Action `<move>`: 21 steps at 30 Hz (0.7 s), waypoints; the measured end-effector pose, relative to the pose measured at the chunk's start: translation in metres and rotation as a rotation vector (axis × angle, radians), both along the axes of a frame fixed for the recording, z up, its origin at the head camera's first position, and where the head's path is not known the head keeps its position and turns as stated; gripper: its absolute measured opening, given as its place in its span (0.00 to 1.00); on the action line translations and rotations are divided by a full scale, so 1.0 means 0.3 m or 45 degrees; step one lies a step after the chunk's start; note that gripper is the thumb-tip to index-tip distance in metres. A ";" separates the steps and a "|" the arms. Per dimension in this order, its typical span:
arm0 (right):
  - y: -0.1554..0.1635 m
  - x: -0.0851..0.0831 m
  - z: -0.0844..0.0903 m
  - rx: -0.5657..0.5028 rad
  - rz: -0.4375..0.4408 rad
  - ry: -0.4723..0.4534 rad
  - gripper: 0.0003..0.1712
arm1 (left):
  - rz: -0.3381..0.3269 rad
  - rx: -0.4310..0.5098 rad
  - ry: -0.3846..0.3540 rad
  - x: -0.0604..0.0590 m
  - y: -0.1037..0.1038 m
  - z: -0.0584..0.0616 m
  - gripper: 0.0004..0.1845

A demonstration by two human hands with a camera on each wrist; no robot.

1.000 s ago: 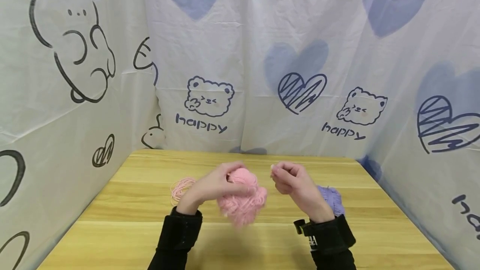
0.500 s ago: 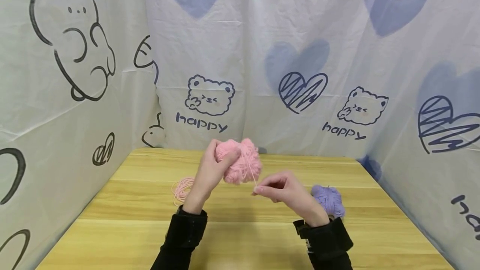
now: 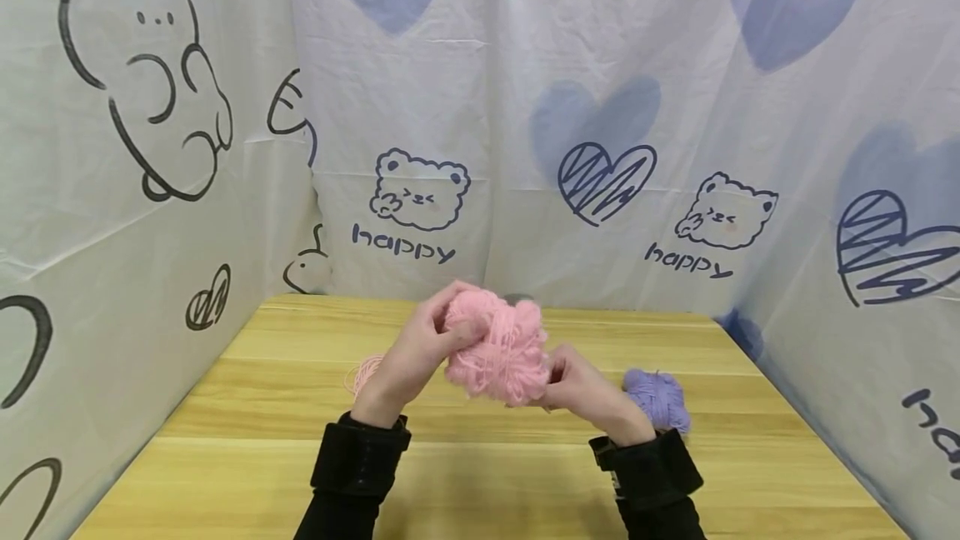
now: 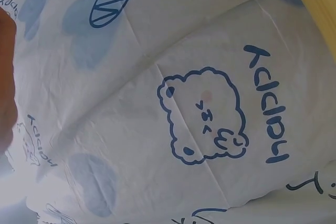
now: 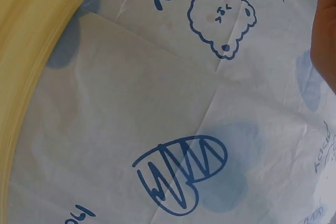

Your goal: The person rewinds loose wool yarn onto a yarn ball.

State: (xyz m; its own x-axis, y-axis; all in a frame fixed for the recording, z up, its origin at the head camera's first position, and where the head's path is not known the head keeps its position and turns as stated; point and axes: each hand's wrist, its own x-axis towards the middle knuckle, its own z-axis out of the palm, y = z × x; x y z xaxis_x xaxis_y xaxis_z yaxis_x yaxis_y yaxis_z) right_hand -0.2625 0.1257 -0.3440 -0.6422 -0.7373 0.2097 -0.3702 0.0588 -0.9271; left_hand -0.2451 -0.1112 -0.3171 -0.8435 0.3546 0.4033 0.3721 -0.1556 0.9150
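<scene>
Yarn (image 3: 501, 350), a pink bundle, is up off the surface (image 3: 285, 415), clamped between thumb and fingers of the left hand (image 3: 420, 348). From my head view I see the right hand (image 3: 585, 394) at the bundle's right edge; its fingertips are hidden there, so I cannot tell whether they pinch anything. A pink coil (image 3: 366, 370) lies partly behind the left hand, and a purple skein (image 3: 657, 400) rests near the right one.
</scene>
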 end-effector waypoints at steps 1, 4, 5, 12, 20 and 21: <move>0.004 0.000 0.000 -0.013 0.017 0.012 0.05 | -0.038 -0.021 -0.002 0.003 -0.001 0.000 0.17; 0.012 0.001 0.004 -0.028 0.086 0.029 0.05 | -0.141 -0.106 0.000 0.012 -0.004 0.002 0.17; 0.015 0.002 0.008 -0.027 0.097 0.012 0.03 | -0.175 -0.138 -0.003 0.016 -0.004 0.003 0.18; 0.034 0.007 0.030 0.044 -0.049 -0.120 0.05 | -0.319 -0.329 -0.024 0.024 -0.002 0.007 0.17; 0.040 0.005 0.031 -0.144 -0.209 -0.116 0.08 | -0.151 -0.471 -0.013 0.003 -0.003 -0.011 0.15; 0.041 0.006 0.031 -0.175 -0.215 -0.112 0.08 | -0.102 -0.483 -0.012 0.000 -0.004 -0.013 0.15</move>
State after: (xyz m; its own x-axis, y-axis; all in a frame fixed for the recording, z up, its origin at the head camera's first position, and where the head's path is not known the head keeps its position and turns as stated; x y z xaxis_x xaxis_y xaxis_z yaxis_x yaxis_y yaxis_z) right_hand -0.2606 0.1379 -0.3348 -0.7741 -0.5863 0.2388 -0.2835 -0.0162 -0.9588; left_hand -0.2453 -0.1123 -0.3210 -0.8100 0.5423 0.2233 0.3641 0.1664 0.9164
